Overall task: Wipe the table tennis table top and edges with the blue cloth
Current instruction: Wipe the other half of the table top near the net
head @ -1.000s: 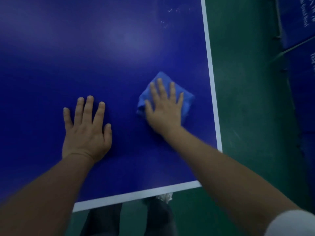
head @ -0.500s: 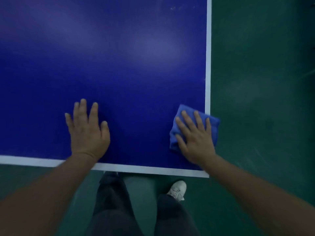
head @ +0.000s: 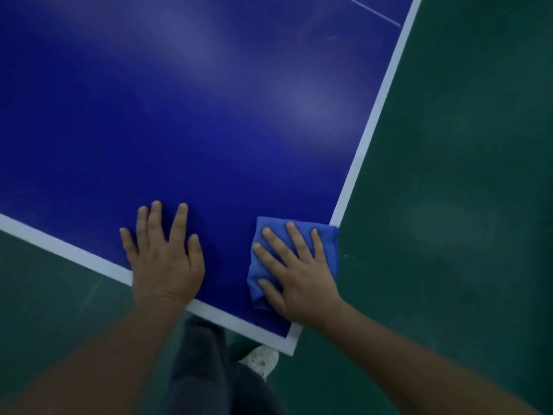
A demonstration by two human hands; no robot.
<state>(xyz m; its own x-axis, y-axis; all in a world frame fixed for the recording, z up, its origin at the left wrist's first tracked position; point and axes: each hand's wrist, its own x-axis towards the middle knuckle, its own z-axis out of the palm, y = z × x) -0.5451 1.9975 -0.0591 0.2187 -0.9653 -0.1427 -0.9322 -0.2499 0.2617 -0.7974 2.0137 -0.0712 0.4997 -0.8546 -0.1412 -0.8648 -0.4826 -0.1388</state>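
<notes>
Lower right of frame: a right hand [head: 302, 277], fingers spread flat, presses a soft, light folded blue cloth [head: 329, 241] onto the corner of the glossy dark-blue table tennis table [head: 209, 115], the cloth probably best steered under the palm, while the left hand [head: 164, 262] rests flat and empty beside it.

Nothing legible on inspection: no text, label, brand, number or sign can be read anywhere in view. The table [head: 209, 115] carries only plain white edge lines [head: 371, 127] and one thin white line [head: 371, 10] near its far end, none with lettering. The cloth [head: 329, 244] shows no readable tag or print.
</notes>
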